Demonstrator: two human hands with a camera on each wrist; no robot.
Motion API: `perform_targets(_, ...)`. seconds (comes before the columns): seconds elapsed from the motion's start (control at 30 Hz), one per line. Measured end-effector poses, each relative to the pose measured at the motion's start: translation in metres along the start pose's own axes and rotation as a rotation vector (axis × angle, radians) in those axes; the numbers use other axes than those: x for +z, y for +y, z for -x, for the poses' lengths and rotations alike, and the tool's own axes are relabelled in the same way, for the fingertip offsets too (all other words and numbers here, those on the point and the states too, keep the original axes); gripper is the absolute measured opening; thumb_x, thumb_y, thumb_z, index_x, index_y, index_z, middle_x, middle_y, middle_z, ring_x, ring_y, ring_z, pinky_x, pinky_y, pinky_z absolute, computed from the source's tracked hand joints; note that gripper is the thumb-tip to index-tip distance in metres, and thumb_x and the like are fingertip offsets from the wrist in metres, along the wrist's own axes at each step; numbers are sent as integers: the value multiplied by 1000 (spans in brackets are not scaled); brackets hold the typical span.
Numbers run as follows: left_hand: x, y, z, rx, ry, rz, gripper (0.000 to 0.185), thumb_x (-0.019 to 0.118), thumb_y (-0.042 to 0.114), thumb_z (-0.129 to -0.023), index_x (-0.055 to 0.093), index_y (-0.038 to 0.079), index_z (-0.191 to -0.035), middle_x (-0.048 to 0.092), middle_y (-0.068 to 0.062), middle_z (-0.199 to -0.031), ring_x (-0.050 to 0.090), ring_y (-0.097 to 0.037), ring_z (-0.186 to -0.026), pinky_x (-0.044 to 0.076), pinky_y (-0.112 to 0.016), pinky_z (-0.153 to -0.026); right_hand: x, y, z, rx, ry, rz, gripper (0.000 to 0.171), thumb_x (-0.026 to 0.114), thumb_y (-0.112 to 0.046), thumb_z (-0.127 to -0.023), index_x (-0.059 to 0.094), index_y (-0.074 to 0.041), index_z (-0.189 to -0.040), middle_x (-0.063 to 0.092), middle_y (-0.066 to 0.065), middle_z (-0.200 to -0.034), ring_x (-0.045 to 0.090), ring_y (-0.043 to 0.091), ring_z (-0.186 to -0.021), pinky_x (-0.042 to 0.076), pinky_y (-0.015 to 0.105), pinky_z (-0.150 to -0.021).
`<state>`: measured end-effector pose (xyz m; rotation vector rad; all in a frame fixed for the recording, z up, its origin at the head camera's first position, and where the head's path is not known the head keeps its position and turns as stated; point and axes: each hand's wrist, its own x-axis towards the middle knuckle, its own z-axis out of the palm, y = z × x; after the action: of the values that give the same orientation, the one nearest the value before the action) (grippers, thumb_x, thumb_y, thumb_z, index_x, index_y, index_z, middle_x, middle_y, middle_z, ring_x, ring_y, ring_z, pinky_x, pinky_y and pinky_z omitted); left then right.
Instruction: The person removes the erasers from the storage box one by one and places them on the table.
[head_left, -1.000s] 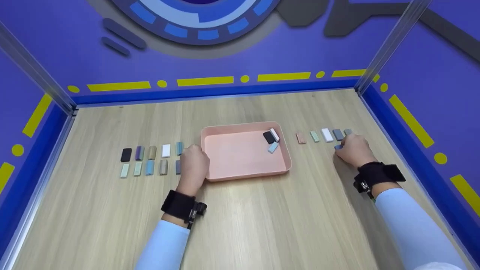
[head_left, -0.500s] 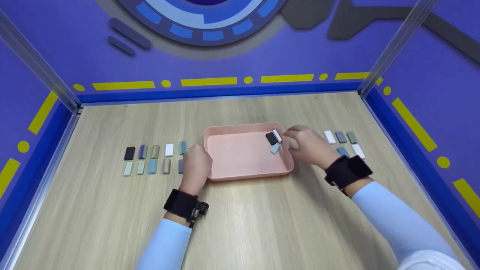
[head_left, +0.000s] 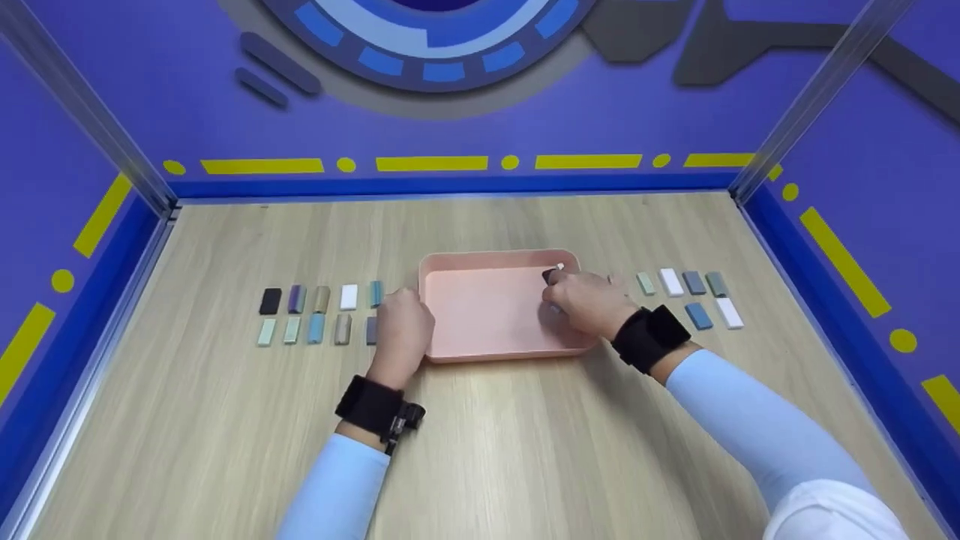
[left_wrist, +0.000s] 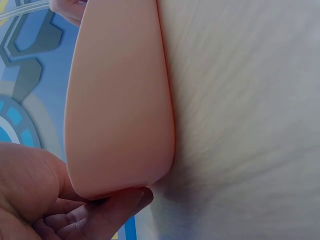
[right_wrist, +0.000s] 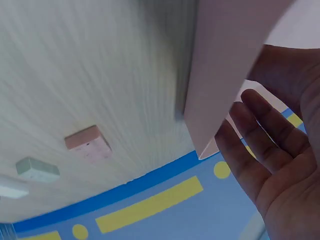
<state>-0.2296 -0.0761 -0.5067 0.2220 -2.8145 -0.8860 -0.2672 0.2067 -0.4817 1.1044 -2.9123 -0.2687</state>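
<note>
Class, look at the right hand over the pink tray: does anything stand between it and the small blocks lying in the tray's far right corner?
Nothing visible does. The right hand is already inside the pink tray, fingers at the black block in the far right corner; the tray wall lies behind the wrist.

We reach both arms forward in light blue sleeves, a black band strapped round each wrist. Our left hand sits knuckles up, its fingers curled under; the left wrist view shows those fingers bent and bunched together. Our right hand stretches further in and across toward the left, back of the hand up. From the right wrist view its fingers lie straight and slightly spread, holding nothing.
</note>
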Motion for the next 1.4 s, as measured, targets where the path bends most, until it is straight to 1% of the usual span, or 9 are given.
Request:
perform_targets(0.17,0,4,0,16,4,14,25,46,-1,-85,67,0,-72,66,-12,-68,59,-17,-60,46,-34,-48,7,1,2,-49,53,150,17,58,1,-84,70,-11,-86,61,10,-92,59,20,-79,53,34,-58)
perform_targets(0.3,0,6,0,26,-9,16,25,45,-1,-84,65,1,-69,64,-10,-65,56,-16,-58,44,-33,-45,8,0,2,-42,63,136,17,57,0,-86,70,-9,-85,61,10,-92,58,21,-85,54,33,-64)
perform_targets(0.43,0,8,0,15,-17,19,24,45,-1,-84,65,1,-71,64,-10,-66,54,-15,-57,42,-31,-44,7,-3,5,-40,54,-50,8,65,-6,-80,70,-11,-85,65,6,-89,60,18,-84,53,32,-70)
perform_targets(0.53,0,8,0,13,-15,12,23,46,-1,-84,66,0,-73,65,-11,-67,55,-15,-58,42,-32,-45,8,-5,7,-62,50,-203,11,68,-9,-78,70,-12,-88,67,1,-87,61,14,-83,52,29,-73)
perform_targets(0.7,0,8,1,9,-24,12,23,46,-1,-84,67,0,-75,66,-12,-68,57,-15,-60,44,-32,-46,8,-7,15,-37,56,-407,12,67,-12,-81,70,-16,-92,69,-4,-87,61,10,-82,51,28,-75)
perform_targets(0.87,0,5,0,5,-27,31,24,45,-1,-85,66,0,-75,66,-11,-68,55,-14,-60,43,-31,-46,-4,4,28,96,100,-539,19,70,-20,-82,72,-13,-100,71,-1,-93,64,12,-84,53,32,-75)
perform_targets(1.13,-2,1,1,4,-18,38,22,46,0,-86,66,0,-76,65,-11,-68,55,-15,-60,43,-32,-47,-23,55,62,431,203,-546,28,65,-18,-84,68,-4,-108,70,10,-95,64,19,-81,53,37,-70)
perform_targets(1.23,-3,1,1,-2,-19,29,22,46,1,-86,67,0,-77,66,-12,-69,57,-16,-61,44,-33,-48,-14,73,79,538,209,-512,22,66,-16,-82,70,0,-97,68,11,-84,58,19,-68,48,35,-60)
perform_targets(1.4,-1,1,1,-4,-15,18,23,47,1,-86,67,0,-76,66,-12,-69,57,-17,-61,44,-33,-48,9,91,103,645,134,-516,10,67,-11,-76,65,-2,-72,53,4,-64,42,16,-53,33,30,-47)
